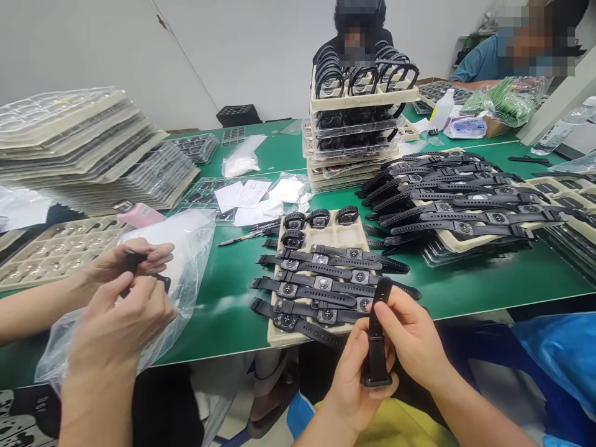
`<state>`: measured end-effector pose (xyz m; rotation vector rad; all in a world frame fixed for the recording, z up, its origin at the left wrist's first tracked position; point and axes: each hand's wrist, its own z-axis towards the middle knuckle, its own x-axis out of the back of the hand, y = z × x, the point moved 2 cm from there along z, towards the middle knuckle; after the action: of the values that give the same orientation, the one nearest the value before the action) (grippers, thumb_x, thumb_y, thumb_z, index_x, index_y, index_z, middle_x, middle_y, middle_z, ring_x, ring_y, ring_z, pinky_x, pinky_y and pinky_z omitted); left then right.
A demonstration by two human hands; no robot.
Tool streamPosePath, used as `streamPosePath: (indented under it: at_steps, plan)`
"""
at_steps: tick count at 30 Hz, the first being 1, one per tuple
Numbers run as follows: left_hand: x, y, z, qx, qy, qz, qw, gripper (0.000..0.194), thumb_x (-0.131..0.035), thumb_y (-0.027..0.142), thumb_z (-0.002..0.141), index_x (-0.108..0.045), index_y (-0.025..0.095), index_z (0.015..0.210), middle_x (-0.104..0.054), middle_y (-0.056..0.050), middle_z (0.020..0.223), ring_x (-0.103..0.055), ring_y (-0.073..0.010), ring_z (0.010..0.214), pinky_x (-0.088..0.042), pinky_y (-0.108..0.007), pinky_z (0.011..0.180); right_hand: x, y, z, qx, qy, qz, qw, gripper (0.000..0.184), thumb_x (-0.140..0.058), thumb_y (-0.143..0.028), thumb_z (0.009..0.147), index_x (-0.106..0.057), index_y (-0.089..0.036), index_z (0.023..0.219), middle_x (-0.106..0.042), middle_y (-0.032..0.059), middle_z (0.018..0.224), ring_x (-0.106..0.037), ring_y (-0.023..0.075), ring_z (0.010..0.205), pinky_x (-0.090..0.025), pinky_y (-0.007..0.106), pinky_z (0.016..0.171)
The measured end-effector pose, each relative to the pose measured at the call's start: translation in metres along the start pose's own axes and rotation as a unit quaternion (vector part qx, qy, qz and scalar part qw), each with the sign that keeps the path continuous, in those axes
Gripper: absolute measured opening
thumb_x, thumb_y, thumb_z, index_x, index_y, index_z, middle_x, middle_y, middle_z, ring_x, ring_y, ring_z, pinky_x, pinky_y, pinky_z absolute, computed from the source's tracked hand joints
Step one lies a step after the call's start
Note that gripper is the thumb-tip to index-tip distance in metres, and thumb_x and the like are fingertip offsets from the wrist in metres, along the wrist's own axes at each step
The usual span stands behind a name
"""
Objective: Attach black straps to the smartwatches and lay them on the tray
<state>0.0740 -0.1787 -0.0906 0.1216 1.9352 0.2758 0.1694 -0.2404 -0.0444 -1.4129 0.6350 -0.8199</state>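
Observation:
A black smartwatch (377,357) is held upright in front of me, its strap running up from the case. My left hand (350,372) grips the watch low down, by the case. Higher up, my right hand (412,329) pinches the strap between thumb and fingers. Just beyond is a cream tray (275,335) with rows of black watches laid across it, sensor backs upward and straps unbuckled. At its far end several watches (319,217) stand with straps curled into loops.
At left, a co-worker's hands (135,292) hold a small black part over a clear plastic bag (190,267). Watches cover a second tray (465,233) on the right. Stacked trays (69,149) rise at left; another stack (326,177) stands at the back, facing a person.

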Motion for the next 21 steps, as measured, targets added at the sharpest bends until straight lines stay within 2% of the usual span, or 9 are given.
streamPosePath:
  at_steps: [2, 4, 6, 14, 18, 21]
  plan:
    - [0.000, -0.001, 0.000, 0.004, 0.001, -0.008, 1.000, 0.045, -0.094, 0.050, 0.078, -0.064, 0.017, 0.087, -0.053, 0.004, 0.065, -0.046, -0.0068, 0.056, -0.029, -0.007, 0.034, -0.004, 0.000, -0.002, -0.067, 0.003, 0.038, 0.997, 0.046, -0.065, -0.061, 0.100, -0.068, -0.019, 0.080, -0.065, 0.0031, 0.081, -0.064, 0.0150, 0.062, -0.053, 0.023, 0.051]
    - [0.000, -0.002, 0.001, 0.013, 0.009, -0.023, 1.000, 0.048, -0.097, 0.049, 0.075, -0.063, 0.016, 0.080, -0.052, 0.005, 0.063, -0.045, -0.0061, 0.055, -0.028, -0.007, 0.032, -0.008, 0.000, -0.004, -0.151, 0.007, 0.080, 0.985, 0.049, -0.066, -0.068, 0.096, -0.067, -0.020, 0.085, -0.060, -0.0017, 0.067, -0.058, 0.0121, 0.043, -0.046, 0.020, 0.035]
    - [-0.001, -0.002, 0.002, 0.024, 0.028, -0.045, 0.998, 0.050, -0.100, 0.047, 0.070, -0.062, 0.015, 0.075, -0.052, 0.005, 0.061, -0.045, -0.0055, 0.053, -0.026, -0.007, 0.031, -0.012, 0.000, -0.004, -0.198, 0.015, 0.104, 0.975, 0.054, -0.068, -0.074, 0.091, -0.064, -0.020, 0.088, -0.057, -0.0050, 0.057, -0.053, 0.0112, 0.033, -0.041, 0.018, 0.027]
    - [-0.011, 0.001, 0.003, 0.040, 0.067, -0.078, 0.994, 0.052, -0.106, 0.042, 0.060, -0.072, 0.009, 0.081, -0.054, 0.005, 0.057, -0.044, -0.0039, 0.050, -0.027, -0.007, 0.029, -0.017, 0.006, 0.005, -0.247, 0.049, 0.146, 0.957, 0.064, -0.075, -0.081, 0.077, -0.062, -0.019, 0.084, -0.050, -0.0091, 0.049, -0.048, 0.0096, 0.027, -0.034, 0.015, 0.022]
    - [-0.007, -0.002, 0.003, 0.031, 0.067, -0.062, 0.995, 0.052, -0.105, 0.045, 0.063, -0.069, 0.011, 0.079, -0.056, 0.004, 0.057, -0.043, -0.0037, 0.049, -0.030, -0.007, 0.030, -0.016, 0.006, 0.002, -0.225, 0.058, 0.155, 0.960, 0.063, -0.076, -0.080, 0.078, -0.064, -0.019, 0.084, -0.050, -0.0085, 0.049, -0.047, 0.0093, 0.028, -0.035, 0.015, 0.023]
    - [-0.002, -0.005, 0.002, 0.008, 0.052, -0.041, 0.998, 0.050, -0.101, 0.048, 0.069, -0.066, 0.014, 0.077, -0.056, 0.004, 0.060, -0.045, -0.0053, 0.050, -0.033, -0.008, 0.029, -0.015, 0.003, -0.001, -0.199, 0.052, 0.149, 0.967, 0.058, -0.076, -0.076, 0.084, -0.067, -0.018, 0.086, -0.058, -0.0052, 0.056, -0.049, 0.0090, 0.031, -0.038, 0.017, 0.025]
